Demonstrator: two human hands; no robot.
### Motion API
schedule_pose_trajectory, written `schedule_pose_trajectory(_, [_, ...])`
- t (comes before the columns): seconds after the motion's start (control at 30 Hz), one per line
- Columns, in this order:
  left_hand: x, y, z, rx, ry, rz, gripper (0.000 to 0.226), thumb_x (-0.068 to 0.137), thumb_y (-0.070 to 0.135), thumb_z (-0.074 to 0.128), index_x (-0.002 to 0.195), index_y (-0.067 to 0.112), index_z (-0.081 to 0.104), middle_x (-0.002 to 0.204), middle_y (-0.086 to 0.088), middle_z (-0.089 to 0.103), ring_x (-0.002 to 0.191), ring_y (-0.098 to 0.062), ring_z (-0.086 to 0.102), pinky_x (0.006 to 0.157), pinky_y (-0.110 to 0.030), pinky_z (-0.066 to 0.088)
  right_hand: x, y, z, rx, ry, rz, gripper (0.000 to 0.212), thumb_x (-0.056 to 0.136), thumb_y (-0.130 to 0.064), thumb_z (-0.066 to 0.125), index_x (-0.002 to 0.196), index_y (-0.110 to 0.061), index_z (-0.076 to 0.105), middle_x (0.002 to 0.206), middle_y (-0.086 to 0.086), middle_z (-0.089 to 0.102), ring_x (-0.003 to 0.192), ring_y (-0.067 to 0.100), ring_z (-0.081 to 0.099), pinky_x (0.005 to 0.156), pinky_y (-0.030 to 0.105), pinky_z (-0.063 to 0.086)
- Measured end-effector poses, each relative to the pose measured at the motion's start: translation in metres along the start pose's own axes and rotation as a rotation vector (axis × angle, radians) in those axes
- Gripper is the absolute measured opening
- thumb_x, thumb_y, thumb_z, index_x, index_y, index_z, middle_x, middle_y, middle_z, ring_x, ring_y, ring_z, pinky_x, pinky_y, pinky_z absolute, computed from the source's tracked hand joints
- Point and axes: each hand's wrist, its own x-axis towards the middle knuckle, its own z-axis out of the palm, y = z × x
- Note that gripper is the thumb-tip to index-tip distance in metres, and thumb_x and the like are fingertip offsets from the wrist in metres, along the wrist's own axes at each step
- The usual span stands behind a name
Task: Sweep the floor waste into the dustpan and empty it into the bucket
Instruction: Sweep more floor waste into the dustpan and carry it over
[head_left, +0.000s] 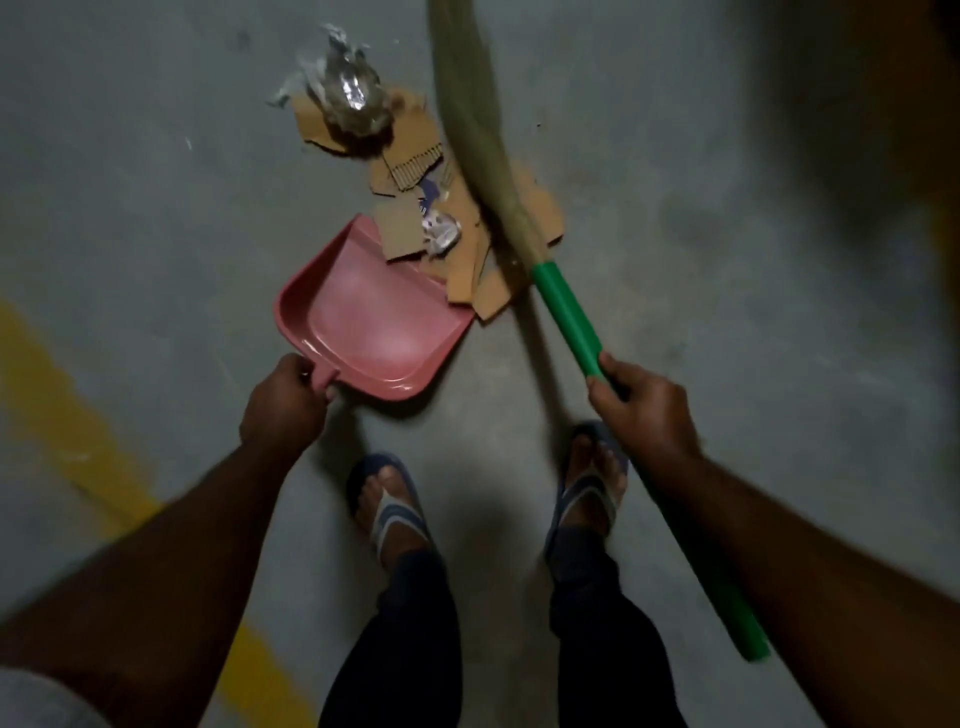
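A pink dustpan lies on the grey concrete floor, its mouth turned toward a pile of torn cardboard pieces. My left hand grips the dustpan's short handle. Some cardboard and a small crumpled wrapper overlap the pan's front lip. Farther away sits a crumpled clear plastic wad on more cardboard. My right hand grips the green handle of a broom. Its pale bristles lie blurred across the right side of the pile. No bucket is in view.
My two feet in blue flip-flops stand just behind the dustpan. A yellow painted line runs along the floor at the left. Bare grey floor surrounds the pile; the far right is dark.
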Motion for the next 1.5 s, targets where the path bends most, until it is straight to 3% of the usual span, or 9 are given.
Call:
schedule_pose_trajectory(0.33, [0.029, 0.0, -0.031, 0.092, -0.05, 0.073, 0.037, 0.083, 0.025, 0.075, 0.114, 0.016, 0.057, 0.115, -0.015, 0.067, 0.107, -0.038, 0.06, 0.083, -0.042, 0.047, -0.086, 0.043, -0.003, 0.244, 0.32, 0.103, 0.035, 0.083, -0.027, 0.077, 0.115, -0.04, 0.069, 0.104, -0.007, 0.073, 0.089, 0.004, 0.065, 0.091, 0.036, 0.053])
schedule_pose_trajectory(0.5, [0.036, -0.004, -0.027, 0.094, -0.019, 0.108, 0.036, 0.083, 0.023, 0.076, 0.114, 0.015, 0.06, 0.112, -0.014, 0.069, 0.107, -0.037, 0.061, 0.084, -0.041, 0.047, -0.095, 0.071, 0.017, -0.023, 0.229, 0.093, 0.039, 0.084, -0.023, 0.076, 0.122, -0.016, 0.07, 0.11, 0.006, 0.074, 0.099, 0.019, 0.07, 0.084, 0.007, 0.042])
schedule_pose_trajectory(0.63, [0.035, -0.001, -0.019, 0.079, 0.012, 0.174, 0.033, 0.082, 0.021, 0.077, 0.11, 0.012, 0.062, 0.106, -0.015, 0.069, 0.103, -0.036, 0.061, 0.082, -0.038, 0.044, -0.114, 0.078, 0.052, -0.009, 0.08, 0.024, 0.041, 0.082, -0.022, 0.078, 0.122, -0.019, 0.069, 0.111, 0.004, 0.074, 0.1, 0.017, 0.07, 0.088, 0.021, 0.047])
schedule_pose_trajectory(0.83, [0.03, 0.013, -0.012, 0.115, 0.014, 0.236, 0.03, 0.083, 0.021, 0.076, 0.109, 0.013, 0.061, 0.105, -0.013, 0.068, 0.101, -0.035, 0.061, 0.076, -0.034, 0.038, -0.15, 0.09, 0.061, -0.026, 0.118, -0.163, 0.042, 0.082, -0.025, 0.079, 0.122, -0.016, 0.069, 0.096, 0.004, 0.075, 0.078, 0.013, 0.07, 0.071, 0.019, 0.051])
schedule_pose_trajectory(0.93, [0.026, 0.011, -0.014, 0.128, 0.012, 0.213, 0.029, 0.084, 0.025, 0.075, 0.109, 0.02, 0.06, 0.106, -0.01, 0.068, 0.102, -0.034, 0.061, 0.08, -0.039, 0.046, -0.162, 0.1, 0.04, 0.089, 0.246, -0.129, 0.037, 0.086, -0.047, 0.066, 0.119, -0.032, 0.069, 0.102, -0.01, 0.072, 0.085, 0.001, 0.067, 0.078, 0.015, 0.051])
schedule_pose_trajectory(1.03, [0.014, 0.002, -0.015, 0.136, 0.027, 0.222, 0.026, 0.086, 0.028, 0.073, 0.108, 0.024, 0.06, 0.102, -0.005, 0.068, 0.101, -0.033, 0.061, 0.084, -0.043, 0.049, -0.167, 0.117, 0.014, 0.126, 0.356, -0.116, 0.039, 0.085, -0.031, 0.073, 0.117, -0.051, 0.062, 0.112, -0.016, 0.069, 0.095, 0.005, 0.069, 0.091, 0.025, 0.052])
schedule_pose_trajectory(1.13, [-0.005, -0.01, -0.014, 0.136, 0.032, 0.231, 0.023, 0.09, 0.029, 0.07, 0.11, 0.023, 0.061, 0.09, 0.005, 0.062, 0.098, -0.03, 0.062, 0.083, -0.042, 0.049, -0.172, 0.14, -0.008, 0.118, 0.397, -0.002, 0.042, 0.081, -0.026, 0.075, 0.119, -0.04, 0.062, 0.112, -0.007, 0.071, 0.096, 0.007, 0.069, 0.094, 0.029, 0.052])
schedule_pose_trajectory(1.3, [-0.033, -0.051, -0.003, 0.234, 0.047, 0.207, 0.023, 0.087, 0.026, 0.072, 0.108, 0.025, 0.061, 0.101, -0.009, 0.069, 0.095, -0.035, 0.062, 0.074, -0.039, 0.045, -0.187, 0.179, -0.014, 0.019, 0.329, 0.098, 0.04, 0.08, -0.016, 0.079, 0.118, -0.026, 0.07, 0.108, 0.003, 0.074, 0.083, -0.022, 0.055, 0.084, 0.0, 0.039])
schedule_pose_trajectory(1.5, [-0.058, -0.064, 0.034, 0.295, 0.007, 0.174, 0.022, 0.088, 0.023, 0.07, 0.107, 0.022, 0.06, 0.099, -0.01, 0.068, 0.093, -0.036, 0.062, 0.073, -0.04, 0.047, -0.209, 0.201, 0.043, -0.026, 0.219, 0.04, 0.039, 0.077, -0.006, 0.08, 0.115, -0.007, 0.072, 0.11, 0.01, 0.074, 0.096, -0.033, 0.048, 0.088, -0.004, 0.036])
